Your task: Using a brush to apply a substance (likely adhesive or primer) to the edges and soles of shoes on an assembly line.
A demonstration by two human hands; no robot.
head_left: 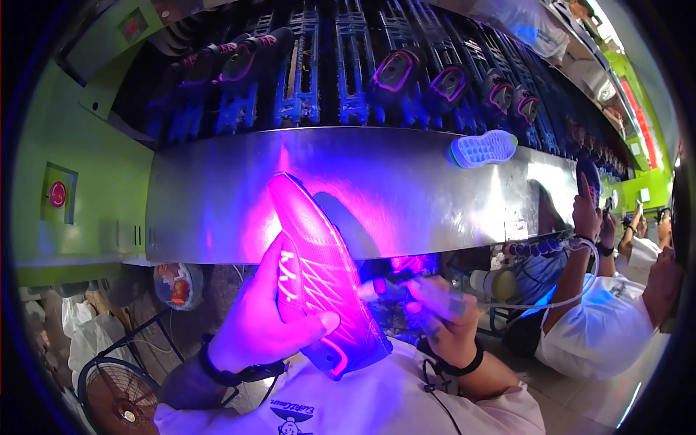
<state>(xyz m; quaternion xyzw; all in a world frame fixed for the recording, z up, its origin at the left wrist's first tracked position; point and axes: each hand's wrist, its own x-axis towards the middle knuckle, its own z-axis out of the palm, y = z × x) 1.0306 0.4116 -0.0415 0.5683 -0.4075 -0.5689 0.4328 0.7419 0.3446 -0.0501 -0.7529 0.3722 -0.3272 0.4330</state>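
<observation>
Fingers (319,322) of the left hand (254,326) clamp the shoe upper (319,283). Beside it, the right hand (438,312) pinches a small tool (384,284), working under violet light; the sole (482,148) above lies unattached.

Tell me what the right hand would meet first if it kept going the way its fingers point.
The right hand points left toward the shoe that the left hand grips. Its fingertips look almost at the shoe's side, so it would likely meet that first; depth is unclear.

A steel guard panel (406,188) runs along the conveyor (348,65), which carries shoes on blue racks. Green machine housing (80,181) with a red button (57,193) stands at left. A fan (119,395) sits on the floor. Violet light floods the centre.
</observation>
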